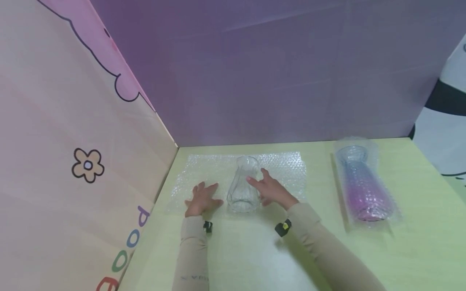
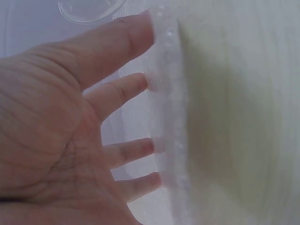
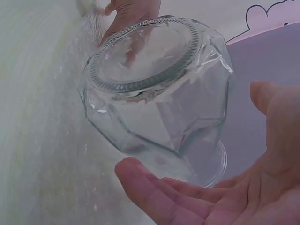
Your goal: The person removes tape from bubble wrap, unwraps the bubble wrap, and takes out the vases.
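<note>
A clear faceted glass vase [image 1: 243, 188] lies on its side on a sheet of bubble wrap [image 1: 284, 163], its base toward me. In the right wrist view its ridged round base [image 3: 145, 56] faces the camera. My left hand [image 1: 201, 199] is spread to the left of the vase; in the left wrist view its straight fingertips [image 2: 143, 82] touch the edge of the wrap. Beside the vase on the right, my right hand [image 1: 271, 190] has thumb and fingers apart. A gap shows between its fingers [image 3: 154, 187] and the glass in places; whether any finger touches is unclear.
On the right of the pale yellow table [image 1: 247, 250] lies a blue-to-purple vase [image 1: 365, 188] wrapped in bubble wrap. A purple panel [image 1: 273, 81] stands behind the table. A printed panel with a flower [image 1: 88, 165] rises along the left edge.
</note>
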A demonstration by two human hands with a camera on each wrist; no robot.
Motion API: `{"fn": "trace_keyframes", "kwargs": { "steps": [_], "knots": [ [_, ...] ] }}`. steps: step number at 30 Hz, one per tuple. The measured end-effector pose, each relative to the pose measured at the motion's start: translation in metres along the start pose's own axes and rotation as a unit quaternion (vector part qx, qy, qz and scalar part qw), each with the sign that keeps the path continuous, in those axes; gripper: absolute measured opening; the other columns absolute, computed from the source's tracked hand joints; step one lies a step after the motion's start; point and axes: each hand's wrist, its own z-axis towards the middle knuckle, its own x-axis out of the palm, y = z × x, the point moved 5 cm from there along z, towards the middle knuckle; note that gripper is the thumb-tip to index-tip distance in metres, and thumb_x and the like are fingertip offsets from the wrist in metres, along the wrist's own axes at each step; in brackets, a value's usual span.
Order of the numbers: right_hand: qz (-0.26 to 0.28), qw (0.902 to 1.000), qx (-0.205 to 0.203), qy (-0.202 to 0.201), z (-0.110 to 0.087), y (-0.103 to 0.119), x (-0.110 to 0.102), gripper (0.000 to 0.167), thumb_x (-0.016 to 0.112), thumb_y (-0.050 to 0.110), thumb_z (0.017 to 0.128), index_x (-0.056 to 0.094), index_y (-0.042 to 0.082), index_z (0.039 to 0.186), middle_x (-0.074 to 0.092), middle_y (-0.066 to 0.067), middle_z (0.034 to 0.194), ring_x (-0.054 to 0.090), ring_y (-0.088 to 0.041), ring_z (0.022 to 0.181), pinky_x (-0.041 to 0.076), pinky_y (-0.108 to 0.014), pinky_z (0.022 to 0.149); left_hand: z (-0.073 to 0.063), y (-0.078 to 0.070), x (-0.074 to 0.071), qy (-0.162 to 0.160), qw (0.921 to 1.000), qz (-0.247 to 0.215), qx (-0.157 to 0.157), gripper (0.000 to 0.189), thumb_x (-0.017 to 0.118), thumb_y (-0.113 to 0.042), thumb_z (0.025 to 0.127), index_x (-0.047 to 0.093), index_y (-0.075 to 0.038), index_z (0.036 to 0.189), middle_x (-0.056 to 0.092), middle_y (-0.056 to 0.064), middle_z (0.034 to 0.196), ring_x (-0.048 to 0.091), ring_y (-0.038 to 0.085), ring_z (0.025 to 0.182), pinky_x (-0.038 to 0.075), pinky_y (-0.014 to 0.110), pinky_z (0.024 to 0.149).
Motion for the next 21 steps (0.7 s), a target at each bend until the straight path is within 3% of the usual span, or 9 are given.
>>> {"fn": "trace_keyframes", "kwargs": {
  "steps": [4,8,11,14,17,21],
  "knots": [
    [0.001,0.9998,0.014,0.014,0.001,-0.002,0.003,0.124,0.041,0.092,0.081,-0.005,0.013,0.165,0.052,-0.024,0.151,0.071,-0.023,0.077,0.044,-0.063,0.111,-0.001,-0.001,0.000,0.001,1.0000,-0.002,0.001,0.071,0.072,-0.038,0.092,0.043,-0.028,0.156,0.012,0.019,0.172,0.002,0.049,0.157,0.001,0.091,0.106],
    [0.012,0.9993,0.026,0.025,0.003,-0.004,0.006,0.125,0.041,0.093,0.080,-0.004,0.014,0.165,0.049,-0.027,0.153,0.071,-0.025,0.078,0.041,-0.065,0.113,-0.001,-0.001,0.000,0.001,1.0000,0.000,0.002,0.071,0.072,-0.037,0.093,0.043,-0.028,0.156,0.013,0.020,0.171,0.002,0.049,0.157,0.002,0.092,0.105],
    [0.021,0.9989,0.029,0.030,0.005,-0.005,0.008,0.124,0.041,0.093,0.081,-0.003,0.014,0.165,0.037,-0.028,0.160,0.072,-0.026,0.077,0.041,-0.065,0.113,-0.001,-0.001,0.000,0.000,1.0000,-0.002,0.000,0.071,0.073,-0.037,0.092,0.043,-0.028,0.156,0.013,0.019,0.172,0.002,0.048,0.158,0.001,0.091,0.105],
    [0.034,0.9984,0.029,0.036,0.007,-0.004,0.010,0.123,0.043,0.092,0.081,-0.002,0.015,0.166,0.029,-0.028,0.164,0.073,-0.026,0.079,0.052,-0.057,0.104,-0.001,-0.001,0.000,-0.002,1.0000,-0.002,-0.001,0.071,0.073,-0.037,0.092,0.044,-0.028,0.156,0.013,0.019,0.172,0.002,0.049,0.157,0.002,0.092,0.105],
    [0.050,0.9976,0.025,0.040,0.009,-0.003,0.012,0.123,0.047,0.090,0.081,0.000,0.014,0.166,0.026,-0.028,0.165,0.072,-0.027,0.083,0.062,-0.045,0.085,-0.001,-0.002,-0.001,-0.002,1.0000,-0.001,-0.001,0.071,0.074,-0.037,0.091,0.045,-0.028,0.156,0.014,0.020,0.171,0.003,0.049,0.157,0.002,0.092,0.105],
    [0.063,0.9969,0.022,0.041,0.012,-0.003,0.014,0.124,0.050,0.089,0.081,0.001,0.012,0.165,0.025,-0.027,0.166,0.071,-0.031,0.094,0.064,-0.039,0.073,0.000,-0.002,-0.002,-0.002,1.0000,0.002,-0.001,0.071,0.074,-0.036,0.090,0.046,-0.027,0.155,0.016,0.020,0.171,0.005,0.049,0.157,0.004,0.092,0.104]
  ]
}}
